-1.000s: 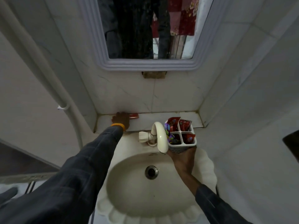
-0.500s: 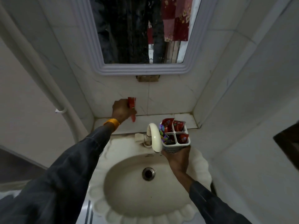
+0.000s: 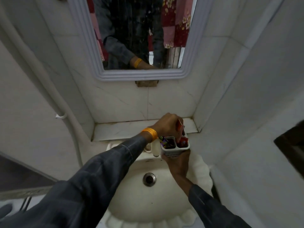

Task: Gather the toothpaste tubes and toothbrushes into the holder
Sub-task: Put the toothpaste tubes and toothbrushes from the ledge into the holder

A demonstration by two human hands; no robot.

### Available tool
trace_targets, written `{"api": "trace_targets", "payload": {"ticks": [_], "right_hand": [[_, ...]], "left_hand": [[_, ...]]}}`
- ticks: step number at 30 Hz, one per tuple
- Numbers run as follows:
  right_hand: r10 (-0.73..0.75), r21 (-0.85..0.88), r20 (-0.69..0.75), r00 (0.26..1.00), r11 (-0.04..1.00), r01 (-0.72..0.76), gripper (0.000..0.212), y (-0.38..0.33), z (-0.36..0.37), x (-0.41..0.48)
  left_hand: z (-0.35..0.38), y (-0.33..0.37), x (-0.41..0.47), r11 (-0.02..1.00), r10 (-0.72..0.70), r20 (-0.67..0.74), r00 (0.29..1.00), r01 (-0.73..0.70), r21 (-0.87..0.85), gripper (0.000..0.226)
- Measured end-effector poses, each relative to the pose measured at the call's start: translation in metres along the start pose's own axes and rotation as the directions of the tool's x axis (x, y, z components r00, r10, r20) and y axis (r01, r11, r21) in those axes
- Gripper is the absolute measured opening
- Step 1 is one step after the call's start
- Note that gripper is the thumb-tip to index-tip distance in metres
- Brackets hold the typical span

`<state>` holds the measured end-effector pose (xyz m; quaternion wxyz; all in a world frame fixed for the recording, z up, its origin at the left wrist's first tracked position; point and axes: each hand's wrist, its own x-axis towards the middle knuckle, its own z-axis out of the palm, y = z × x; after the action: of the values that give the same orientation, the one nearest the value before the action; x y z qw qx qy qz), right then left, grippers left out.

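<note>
The wash basin [image 3: 131,203] lies nearest. Above its far rim, the right hand [image 3: 176,163] holds the white divided holder [image 3: 175,148] from below, grip closed around its base. The left hand [image 3: 167,127] is directly over the holder, grip closed on a red toothpaste tube [image 3: 180,126] angled down into a far compartment. Toothbrushes [image 3: 162,140] stand in the holder's left compartment. Behind the holder runs the ledge [image 3: 123,130].

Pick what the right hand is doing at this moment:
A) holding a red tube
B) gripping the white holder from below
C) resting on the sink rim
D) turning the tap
B: the right hand wraps the base of the white holder, while the left hand lowers a red tube into it.
</note>
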<state>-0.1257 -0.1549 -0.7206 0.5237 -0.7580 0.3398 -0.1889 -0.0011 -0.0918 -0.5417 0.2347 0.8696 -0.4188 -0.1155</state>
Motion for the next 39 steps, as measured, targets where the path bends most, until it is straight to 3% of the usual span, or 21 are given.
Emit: {"api": "trace_targets", "payload": {"ticks": [16, 21, 23, 27, 31, 39], "right_hand": [[-0.013, -0.062, 0.030, 0.999, 0.998, 0.015, 0.120, 0.006, 0.001, 0.005], [-0.008, -0.033, 0.115, 0.993, 0.999, 0.012, 0.081, 0.002, -0.013, 0.009], [-0.029, -0.031, 0.115, 0.993, 0.999, 0.032, 0.085, 0.002, -0.011, 0.008], [-0.031, -0.001, -0.016, 0.999, 1.000, 0.031, 0.122, -0.004, 0.004, 0.001], [-0.065, 0.085, -0.070, 0.995, 0.994, 0.071, 0.124, -0.018, 0.008, -0.003], [0.022, 0.161, -0.062, 0.998, 0.987, -0.012, 0.116, -0.029, -0.004, 0.003]], "left_hand": [[0.020, 0.018, 0.006, 0.963, -0.036, 0.089, 0.995, 0.010, 0.270, 0.017], [0.026, 0.027, 0.011, 0.935, -0.064, 0.119, 0.991, 0.018, 0.355, 0.024], [0.028, 0.027, 0.012, 0.937, -0.074, 0.125, 0.989, 0.026, 0.348, 0.027], [0.021, 0.019, 0.009, 0.971, -0.064, 0.199, 0.978, 0.016, 0.238, 0.032], [-0.004, -0.006, 0.007, 0.990, -0.073, 0.047, 0.996, 0.066, 0.126, 0.020], [-0.018, -0.067, -0.007, 0.966, -0.217, -0.261, 0.941, 0.245, 0.078, 0.044]]}}
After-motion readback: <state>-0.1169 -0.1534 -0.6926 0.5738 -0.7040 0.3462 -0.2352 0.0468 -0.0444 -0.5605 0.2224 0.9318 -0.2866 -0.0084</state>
